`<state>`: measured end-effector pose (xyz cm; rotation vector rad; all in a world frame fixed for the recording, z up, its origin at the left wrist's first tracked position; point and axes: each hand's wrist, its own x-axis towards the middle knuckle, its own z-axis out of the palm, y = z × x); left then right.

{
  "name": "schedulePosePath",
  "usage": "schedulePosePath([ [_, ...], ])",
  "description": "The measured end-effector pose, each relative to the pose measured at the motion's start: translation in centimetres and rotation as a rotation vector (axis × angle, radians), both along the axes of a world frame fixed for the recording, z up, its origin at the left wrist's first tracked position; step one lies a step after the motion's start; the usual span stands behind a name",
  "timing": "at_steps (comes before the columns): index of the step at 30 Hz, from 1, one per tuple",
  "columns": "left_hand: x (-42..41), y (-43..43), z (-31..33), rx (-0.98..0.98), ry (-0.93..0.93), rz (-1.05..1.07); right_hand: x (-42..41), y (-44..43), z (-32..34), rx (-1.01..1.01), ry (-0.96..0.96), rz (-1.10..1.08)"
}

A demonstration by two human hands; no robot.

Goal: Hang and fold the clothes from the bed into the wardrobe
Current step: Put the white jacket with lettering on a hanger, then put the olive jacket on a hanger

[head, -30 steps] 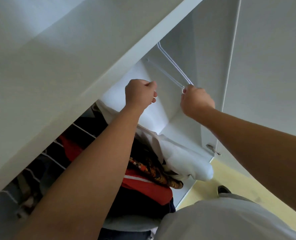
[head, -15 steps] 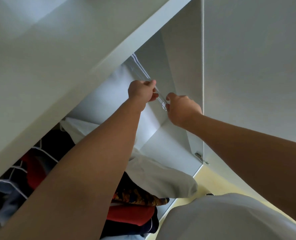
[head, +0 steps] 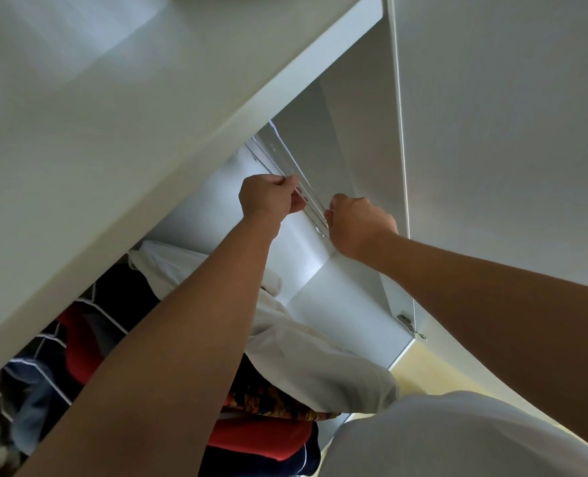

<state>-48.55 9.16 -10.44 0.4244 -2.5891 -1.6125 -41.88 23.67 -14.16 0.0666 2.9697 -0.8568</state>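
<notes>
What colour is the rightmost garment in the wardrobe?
The garment is plain off-white, clearest in the head view.

Your left forearm (head: 182,339) covers most of the hanging clothes (head: 82,342), and the frame edge cuts off the rest. Can't count the clear hangers (head: 282,160); their far ends run behind the shelf (head: 148,132). Fingertips of your left hand (head: 268,197) and right hand (head: 359,223) curl out of sight.

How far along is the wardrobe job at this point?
Done: a cream garment and a red garment already hang in the wardrobe. In hand: left hand and right hand both grip clear hangers, apparently bare. Left: unclear; no unhung clothes are in view.
</notes>
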Motion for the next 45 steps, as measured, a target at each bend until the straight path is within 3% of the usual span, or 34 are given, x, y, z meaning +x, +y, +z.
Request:
schedulePosePath([
  [12, 2.8, -0.6, 0.9, 0.154, 0.028, 0.099, 2.4, -1.3, 0.2, -0.056, 0.294, 0.052],
  [22, 7.8, -1.3, 2.4, 0.222, 0.049, 0.012, 7.4, -2.1, 0.2, -0.002, 0.306, 0.080],
  [33, 13.5, -1.3, 4.6, 0.552, 0.002, -0.020, 18.1, -0.5, 0.0, 0.142, 0.284, -0.112],
  [45, 25.3, 9.7, 2.2, 0.576, -0.132, -0.308, 34.4, 9.1, -1.6, 0.251, 0.191, -0.515],
])
